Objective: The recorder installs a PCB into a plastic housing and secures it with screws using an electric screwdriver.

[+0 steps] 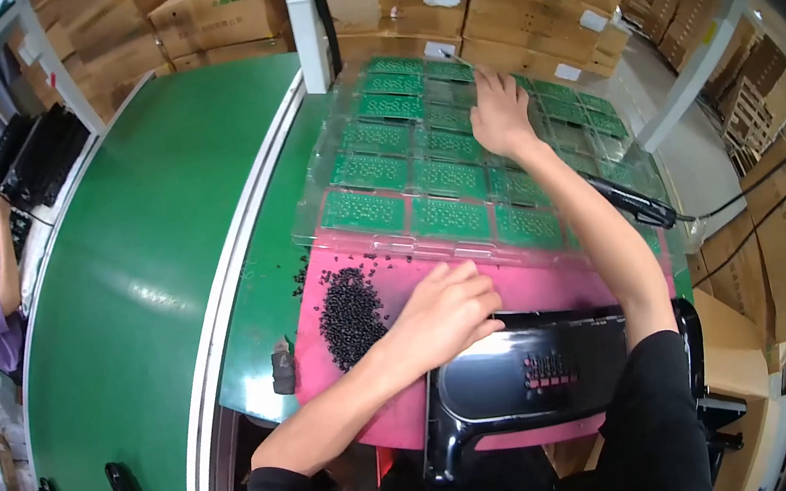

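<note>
Reaching over the clear tray (353, 166) of green circuit boards (444, 179), the person's right hand (498, 112) lies flat, fingers spread and gripping nothing, on a board toward the tray's far side. Near the tray's front edge, the left hand (444, 316) rests loosely open on a black plastic housing (530, 381), beside a heap of small black parts (351, 316) on the pink mat (556, 279).

Glossy black plastic housing (540, 380) under the left hand (442, 314). Matt pink mat (556, 279) beneath. Clear glossy plastic tray (411, 233) under the right hand (500, 112) holds matt green boards (364, 212). Belt (138, 269) smooth, sheeny.
</note>
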`<action>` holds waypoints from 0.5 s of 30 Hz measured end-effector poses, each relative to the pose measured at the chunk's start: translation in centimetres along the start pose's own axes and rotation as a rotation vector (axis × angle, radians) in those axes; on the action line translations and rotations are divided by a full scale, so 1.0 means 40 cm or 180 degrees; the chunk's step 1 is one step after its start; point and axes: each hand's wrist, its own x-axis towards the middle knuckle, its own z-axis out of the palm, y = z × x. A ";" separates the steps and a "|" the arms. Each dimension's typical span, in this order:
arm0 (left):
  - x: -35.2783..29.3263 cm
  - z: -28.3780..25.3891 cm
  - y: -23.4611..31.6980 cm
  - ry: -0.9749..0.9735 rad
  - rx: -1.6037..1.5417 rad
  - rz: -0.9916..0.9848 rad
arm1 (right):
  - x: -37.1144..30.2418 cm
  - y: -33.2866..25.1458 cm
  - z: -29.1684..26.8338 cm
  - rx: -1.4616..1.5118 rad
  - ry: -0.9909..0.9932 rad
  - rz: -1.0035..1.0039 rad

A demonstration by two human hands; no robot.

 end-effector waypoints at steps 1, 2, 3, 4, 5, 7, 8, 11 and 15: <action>0.004 -0.001 0.003 0.0179 -0.0071 0.0020 | -0.027 0.026 -0.041 0.0762 0.0126 -0.0025; 0.006 0.003 0.003 0.0358 -0.0138 -0.0010 | -0.054 0.033 -0.090 0.1555 0.0244 -0.0077; 0.015 0.008 0.007 0.0707 -0.0111 -0.0184 | -0.097 0.049 -0.150 0.2276 0.0040 -0.0065; 0.016 0.010 0.012 0.1061 -0.0075 -0.0399 | -0.150 0.041 -0.227 0.3020 -0.0181 -0.0072; 0.014 0.006 0.017 0.1287 -0.0022 -0.0593 | -0.207 0.035 -0.287 0.3578 -0.0365 -0.0111; 0.026 -0.019 0.041 0.1569 -0.0525 -0.0775 | -0.334 0.035 -0.396 0.4479 -0.0792 -0.0117; 0.029 -0.028 0.057 0.1604 -0.1015 -0.0897 | -0.397 0.028 -0.440 0.4856 -0.1039 -0.0118; 0.029 -0.006 0.109 0.1057 -0.3691 -0.0686 | -0.564 -0.011 -0.538 0.5726 -0.1497 0.0375; 0.027 -0.030 0.156 -0.0691 -0.3539 -0.0762 | -0.707 0.011 -0.587 0.3725 -0.0462 0.0145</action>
